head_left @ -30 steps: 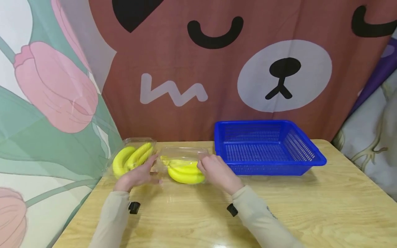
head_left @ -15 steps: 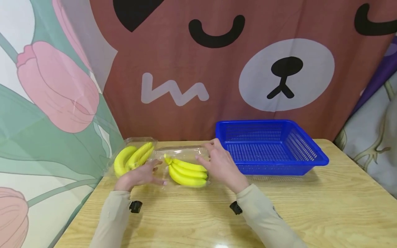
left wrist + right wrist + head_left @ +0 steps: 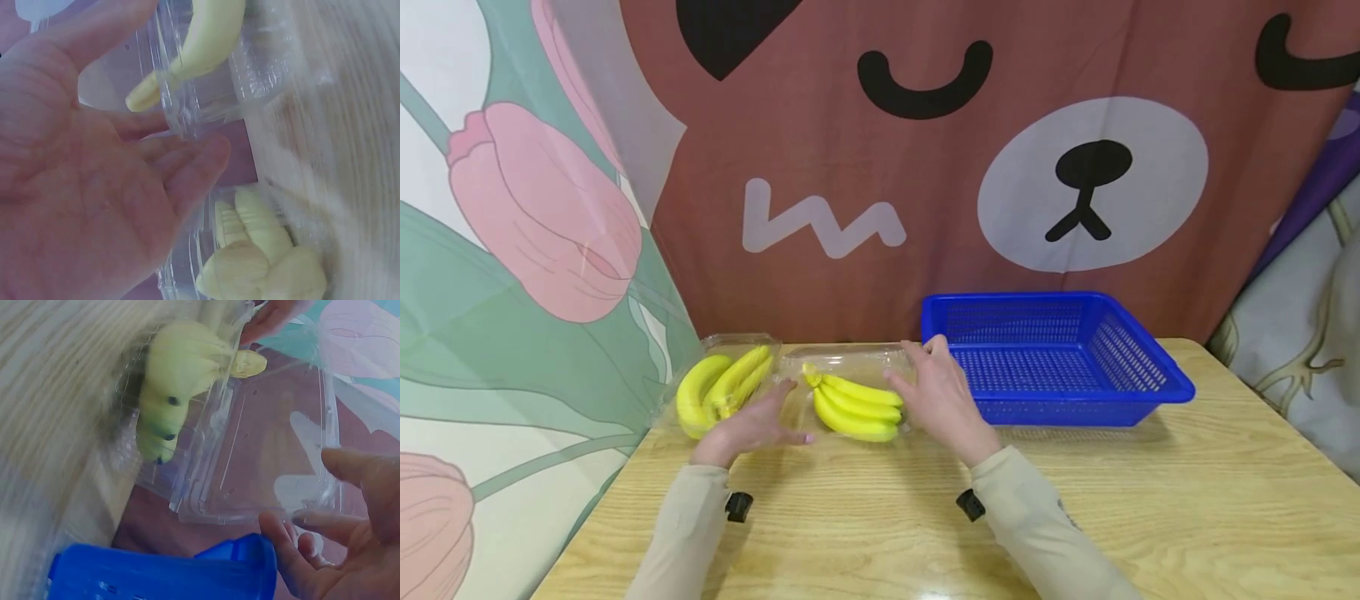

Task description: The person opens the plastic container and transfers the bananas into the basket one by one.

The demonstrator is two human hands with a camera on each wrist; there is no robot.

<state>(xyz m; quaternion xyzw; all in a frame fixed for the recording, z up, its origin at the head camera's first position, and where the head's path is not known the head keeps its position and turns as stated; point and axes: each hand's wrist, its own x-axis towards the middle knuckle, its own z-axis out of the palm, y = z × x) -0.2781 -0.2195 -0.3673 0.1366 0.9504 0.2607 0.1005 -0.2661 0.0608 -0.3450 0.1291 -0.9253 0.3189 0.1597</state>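
Note:
A bunch of yellow bananas (image 3: 857, 412) lies in a clear plastic clamshell box (image 3: 194, 450) in the middle left of the table. Its clear lid (image 3: 269, 450) stands raised at the back. My left hand (image 3: 760, 423) is spread at the box's left side, fingers nearly straight, palm showing in the left wrist view. Beside the lid's right edge is my right hand (image 3: 943, 400), thumb and fingers apart; its fingertips are at the lid's rim in the right wrist view. Whether they press on it is unclear.
Left of my left hand, a second clear box (image 3: 741, 340) holds more bananas (image 3: 703, 387). A blue perforated basket (image 3: 1045, 408) stands right of my right hand, close to it. The wooden table (image 3: 865, 517) ends at a bear-patterned curtain (image 3: 805, 292).
My right hand has moved up and right from the bananas' right end to the lid's edge. The lid has risen, uncovering the bananas. My left hand has shifted slightly right.

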